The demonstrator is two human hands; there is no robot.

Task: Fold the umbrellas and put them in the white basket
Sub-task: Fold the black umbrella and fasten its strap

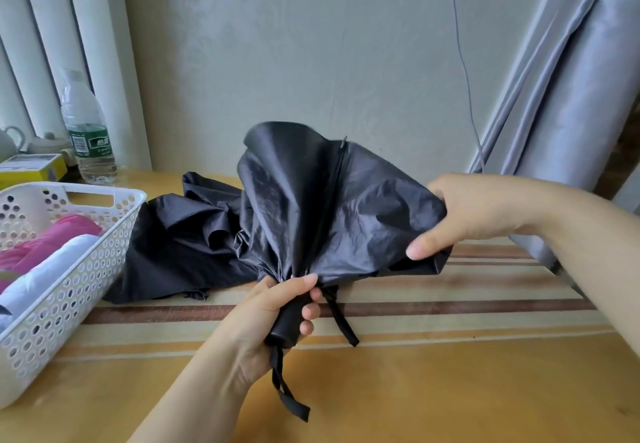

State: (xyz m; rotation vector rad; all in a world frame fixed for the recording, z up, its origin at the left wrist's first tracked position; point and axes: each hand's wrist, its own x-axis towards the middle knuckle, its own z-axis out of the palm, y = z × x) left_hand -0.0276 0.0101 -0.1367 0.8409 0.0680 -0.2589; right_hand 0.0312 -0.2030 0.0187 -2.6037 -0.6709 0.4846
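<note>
A yellow wooden table (pixel 450 390) fills the lower half of the frame, with a striped cloth (pixel 467 290) of brown, cream and orange bands lying across its middle. Behind it stands a pale grey-green wall (pixel 311 44), with white pleated curtains (pixel 52 26) at the upper left and a grey drape (pixel 571 78) at the upper right. A thin cable (pixel 462 54) hangs down the wall.

At the left edge sits the white basket (pixel 86 269), perforated, holding a folded pink umbrella (pixel 52 238) and a folded white umbrella (pixel 45 276). Behind it stand a water bottle (pixel 86 130), a yellow box (pixel 34 168) and pale ceramic ware (pixel 45 144).

In the centre, the left hand (pixel 277 307) grips the handle of a black umbrella (pixel 311 207), its canopy loose and fanned upward, straps dangling below. The right hand (pixel 467 214) pinches the canopy's right edge between thumb and fingers. A second black umbrella (pixel 180 234) lies crumpled on the table behind, between the basket and the held one.
</note>
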